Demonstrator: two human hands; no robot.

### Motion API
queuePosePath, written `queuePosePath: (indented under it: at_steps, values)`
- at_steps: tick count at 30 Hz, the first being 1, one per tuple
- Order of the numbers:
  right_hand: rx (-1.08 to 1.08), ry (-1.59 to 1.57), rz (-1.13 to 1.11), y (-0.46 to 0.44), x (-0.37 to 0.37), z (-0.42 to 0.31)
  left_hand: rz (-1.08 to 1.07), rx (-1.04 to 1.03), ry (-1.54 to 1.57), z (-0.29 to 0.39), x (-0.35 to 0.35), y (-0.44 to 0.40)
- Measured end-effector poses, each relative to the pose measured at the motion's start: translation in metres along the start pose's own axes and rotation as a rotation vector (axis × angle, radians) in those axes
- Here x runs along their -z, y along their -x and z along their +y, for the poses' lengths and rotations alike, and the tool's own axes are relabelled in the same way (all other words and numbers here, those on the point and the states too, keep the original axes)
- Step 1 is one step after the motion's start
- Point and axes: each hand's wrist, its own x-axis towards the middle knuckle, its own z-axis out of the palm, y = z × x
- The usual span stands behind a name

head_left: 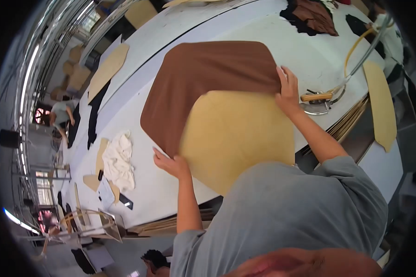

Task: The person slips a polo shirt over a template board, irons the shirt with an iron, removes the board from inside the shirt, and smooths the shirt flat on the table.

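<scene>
A brown fabric piece (pixel 217 64) with angled corners lies on the white table in front of me. Over its lower right part is a tan cardboard pattern (pixel 240 134), its left edge slightly blurred. At the pattern's lower left edge, beside the brown piece's lower corner, is my left hand (pixel 173 165), thumb and fingers closed at the edge. My right hand (pixel 289 90) grips the pattern's upper right corner, its fingers along the brown piece's right edge. The fingertips' exact contact with each layer is partly hidden.
An iron (pixel 316 99) with a wooden handle and a hose stands at right. White cloth (pixel 119 160) and a phone (pixel 126 201) lie at left. Dark and brown fabric (pixel 309 17) is heaped at the far side. Another person (pixel 61 117) bends over the table's far left.
</scene>
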Motion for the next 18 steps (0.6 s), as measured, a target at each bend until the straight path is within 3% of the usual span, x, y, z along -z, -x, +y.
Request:
queuePosePath:
  at_steps: [1, 2, 3, 4, 5, 7, 10, 12, 13, 14, 15, 16, 17, 18]
  values:
    - [0.116, -0.061, -0.054, -0.033, -0.007, -0.012, -0.033, 0.016, 0.068, 0.037, 0.011, -0.032]
    - [0.230, -0.116, -0.098, -0.053, -0.017, -0.021, 0.039, -0.235, -0.018, 0.047, 0.009, -0.052]
    - [0.243, -0.144, -0.127, -0.062, -0.028, -0.024, -0.127, -0.192, 0.028, 0.052, 0.004, -0.066]
    - [0.136, -0.165, -0.354, -0.065, -0.035, -0.026, -0.301, -0.151, 0.084, 0.055, 0.001, -0.072]
    - [0.029, -0.176, -0.572, -0.064, -0.038, -0.028, -0.359, -0.036, 0.036, 0.060, -0.005, -0.069]
    - [0.030, -0.124, -0.782, -0.037, -0.035, -0.009, -0.647, -0.049, -0.204, 0.031, -0.013, -0.052]
    - [0.153, -0.046, -0.864, 0.048, -0.013, 0.041, -0.842, -0.013, -0.265, -0.026, -0.011, 0.032]
    - [0.160, 0.054, -1.184, 0.107, 0.032, 0.054, -1.014, 0.003, -0.206, -0.043, 0.019, 0.108]
    - [0.199, -0.016, -1.237, 0.149, 0.055, 0.063, -1.093, -0.043, -0.176, -0.060, 0.030, 0.154]
    - [0.139, 0.145, -1.531, 0.189, 0.082, 0.068, -1.397, 0.058, -0.255, -0.075, 0.043, 0.194]
    - [0.176, 0.106, -1.630, 0.234, 0.102, 0.084, -1.338, 0.116, -0.104, -0.101, 0.061, 0.248]
    - [0.157, 0.110, -1.730, 0.231, 0.108, 0.078, -1.430, 0.168, -0.160, -0.106, 0.068, 0.280]
    - [0.138, 0.110, -1.832, 0.217, 0.113, 0.064, -1.541, 0.493, -0.197, -0.057, 0.075, 0.228]
    - [0.073, -0.015, -1.801, 0.161, 0.106, 0.031, -1.620, 0.361, -0.008, -0.042, 0.064, 0.183]
